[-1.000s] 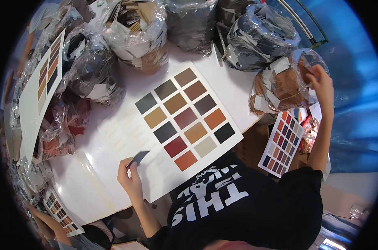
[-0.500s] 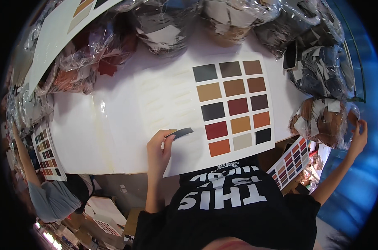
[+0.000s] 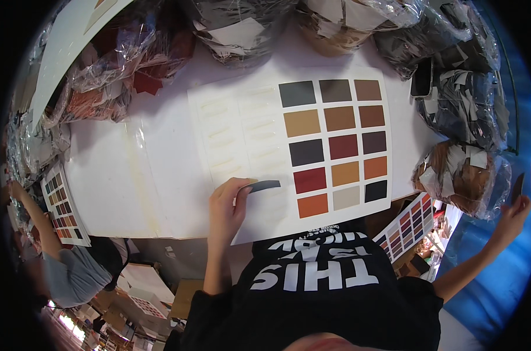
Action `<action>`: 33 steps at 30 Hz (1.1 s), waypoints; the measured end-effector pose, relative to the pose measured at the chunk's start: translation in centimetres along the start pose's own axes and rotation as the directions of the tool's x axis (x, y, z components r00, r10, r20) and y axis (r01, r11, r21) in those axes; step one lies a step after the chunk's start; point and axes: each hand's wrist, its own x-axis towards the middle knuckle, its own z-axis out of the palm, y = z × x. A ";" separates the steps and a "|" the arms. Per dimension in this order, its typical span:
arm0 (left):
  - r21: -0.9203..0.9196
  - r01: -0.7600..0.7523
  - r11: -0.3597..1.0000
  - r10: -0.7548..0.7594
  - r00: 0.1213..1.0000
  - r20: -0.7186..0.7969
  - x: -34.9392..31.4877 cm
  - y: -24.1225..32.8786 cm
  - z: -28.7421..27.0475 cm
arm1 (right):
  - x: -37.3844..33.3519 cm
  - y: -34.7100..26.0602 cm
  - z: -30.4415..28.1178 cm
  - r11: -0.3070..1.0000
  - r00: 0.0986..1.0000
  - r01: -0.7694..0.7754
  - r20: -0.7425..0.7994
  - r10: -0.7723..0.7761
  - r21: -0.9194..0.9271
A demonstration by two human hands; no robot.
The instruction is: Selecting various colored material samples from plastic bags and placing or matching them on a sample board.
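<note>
The left hand, lower centre of the frame, pinched a dark grey swatch between thumb and fingers, flat on the white card. The right hand, at the right edge, gripped a small dark piece. Glued colour swatches filled the card's right half. Clear bags of offcuts lined the table's top and right.

Left hand raised over the table, fingers pinched together, forearm rising from below. Right hand flung far out to the side, arm outstretched, fingers curled.
</note>
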 end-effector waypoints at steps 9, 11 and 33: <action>0.088 -0.094 0.992 0.095 0.995 -0.005 0.9 0.3 -0.6 | -14.2 -30.1 8.7 0.360 0.650 -0.431 0.561 -0.513 0.828; 0.142 -0.080 0.987 0.082 0.997 -0.013 0.3 0.1 -1.1 | -17.2 -34.3 11.8 0.335 0.517 -0.629 0.700 -0.493 0.701; 0.507 -0.218 0.834 0.134 0.971 0.198 5.8 -1.0 -0.9 | -22.8 -40.7 17.2 0.479 0.184 -0.733 0.818 -0.544 0.483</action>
